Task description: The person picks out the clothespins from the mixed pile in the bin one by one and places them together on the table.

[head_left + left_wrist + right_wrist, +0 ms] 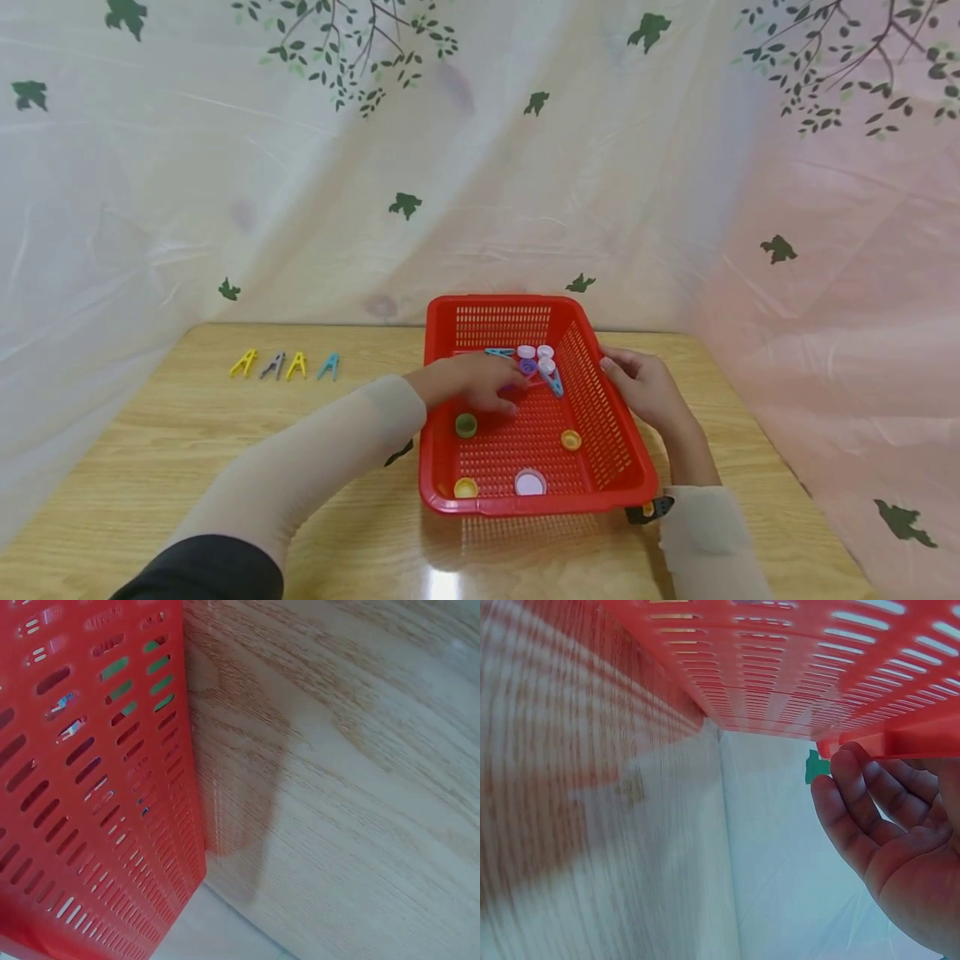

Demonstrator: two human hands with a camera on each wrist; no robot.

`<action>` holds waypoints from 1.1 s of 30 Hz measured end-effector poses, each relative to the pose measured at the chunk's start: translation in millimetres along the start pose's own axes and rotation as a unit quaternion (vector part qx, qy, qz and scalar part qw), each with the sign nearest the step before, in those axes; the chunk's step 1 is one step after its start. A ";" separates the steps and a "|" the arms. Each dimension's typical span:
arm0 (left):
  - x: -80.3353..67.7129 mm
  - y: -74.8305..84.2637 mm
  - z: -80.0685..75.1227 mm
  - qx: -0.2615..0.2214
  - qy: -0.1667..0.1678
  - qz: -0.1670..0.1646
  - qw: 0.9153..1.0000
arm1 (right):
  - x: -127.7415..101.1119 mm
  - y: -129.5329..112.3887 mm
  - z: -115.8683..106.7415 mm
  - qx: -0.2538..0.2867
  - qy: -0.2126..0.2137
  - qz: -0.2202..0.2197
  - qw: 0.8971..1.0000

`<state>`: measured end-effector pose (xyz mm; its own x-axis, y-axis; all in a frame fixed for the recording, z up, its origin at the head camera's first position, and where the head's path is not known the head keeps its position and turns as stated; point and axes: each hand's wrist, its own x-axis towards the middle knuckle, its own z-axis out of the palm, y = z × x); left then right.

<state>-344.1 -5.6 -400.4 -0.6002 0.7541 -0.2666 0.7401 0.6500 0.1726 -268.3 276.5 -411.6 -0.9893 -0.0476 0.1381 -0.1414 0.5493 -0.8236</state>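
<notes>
A red plastic basket (pixel 536 506) stands on the table. Inside it, my left hand (pixel 483 382) reaches over the left rim, fingers bent downward beside a pink item (pixel 537 380); whether they pinch anything is hidden. Close by lie white bottle caps (pixel 527 352), a purple cap (pixel 528 366) and two blue clothespins (pixel 553 382). A green cap (pixel 466 426) is just below that hand. My right hand (pixel 647 390) holds the basket's right rim, thumb on top; in the right wrist view its fingers (pixel 847 821) curl under the rim.
Left of the basket, a row of clothespins lies on the wooden table (pixel 360 517): yellow (pixel 243 363), grey (pixel 274 365), yellow (pixel 297 365) and blue (pixel 328 367). Orange (pixel 571 440), yellow (pixel 466 487) and white (pixel 530 482) caps lie nearer the basket's front. A leaf-printed sheet (pixel 315 233) hangs behind.
</notes>
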 end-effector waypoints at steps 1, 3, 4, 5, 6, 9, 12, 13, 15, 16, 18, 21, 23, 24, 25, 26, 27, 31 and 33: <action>0.4 -0.5 -0.2 0.001 0.002 0.005 1.000 | 0.2 -0.2 0.2 0.000 0.000 -0.001 1.000; 1.5 -1.8 -0.5 -0.005 0.004 0.019 1.000 | 0.6 -0.7 0.6 -0.002 0.000 0.000 1.000; 2.1 -2.1 -0.6 -0.010 0.005 0.025 1.000 | 0.7 -0.8 0.6 -0.002 0.000 0.000 1.000; 2.7 -2.5 -0.6 -0.015 0.005 0.031 0.999 | 1.0 -0.9 0.5 -0.003 0.000 0.001 1.000; 3.3 -2.9 -0.6 -0.017 0.005 0.035 0.999 | 1.3 -1.1 0.5 -0.004 0.000 0.000 1.000; 4.3 -3.4 -0.2 -0.027 0.008 0.036 0.999 | 2.5 -1.5 0.5 -0.007 -0.002 -0.001 1.000; 5.2 -3.3 0.4 -0.023 0.014 0.028 0.999 | 2.9 -1.6 0.4 -0.008 -0.002 -0.005 1.000; 5.5 -3.0 0.5 -0.021 0.015 0.025 0.999 | 2.9 -1.5 0.2 -0.009 -0.002 -0.006 1.000; 6.2 -2.1 0.5 -0.013 0.017 0.019 1.000 | 2.6 -1.1 -0.1 -0.007 -0.003 -0.007 1.000; 6.5 -1.7 0.6 -0.012 0.017 0.015 1.000 | 2.4 -0.9 -0.4 -0.007 -0.003 -0.008 1.000; 7.2 -0.4 0.5 -0.010 0.016 0.009 1.000 | 2.4 -0.4 -0.7 -0.006 -0.003 -0.007 1.000; 8.5 0.3 0.7 -0.014 0.013 -0.001 1.000 | 2.3 -0.3 -1.1 -0.007 -0.002 -0.006 1.000; 9.5 0.2 1.2 -0.018 0.011 -0.004 1.000 | 2.4 -0.2 -1.1 -0.008 -0.002 -0.004 1.000; 10.0 -0.2 1.5 -0.019 0.010 -0.004 1.000 | 2.4 -0.1 -1.0 -0.008 -0.003 -0.004 1.000; 10.4 -0.6 1.8 -0.019 0.011 0.001 1.000 | 2.4 0.1 -0.9 -0.008 -0.002 -0.003 1.000; 10.7 -1.2 2.0 -0.018 0.012 0.006 1.000 | 2.4 0.1 -0.8 -0.008 -0.002 -0.004 1.000; 10.9 -1.7 1.9 -0.016 0.013 0.014 1.000 | 2.5 0.2 -0.7 -0.007 -0.003 -0.004 1.000; 11.0 -3.8 0.9 -0.003 0.024 0.054 0.998 | 2.5 0.0 -0.5 -0.008 -0.002 -0.006 1.000; 10.5 -4.3 0.2 -0.004 0.027 0.062 0.998 | 2.4 -0.3 -0.5 -0.010 -0.003 -0.007 1.000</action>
<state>-353.5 -0.6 -404.2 -0.5199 0.8324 -0.1919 0.8074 0.5522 0.2078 -270.6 276.7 -410.7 -0.9874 -0.0600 0.1462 -0.1544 0.5648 -0.8107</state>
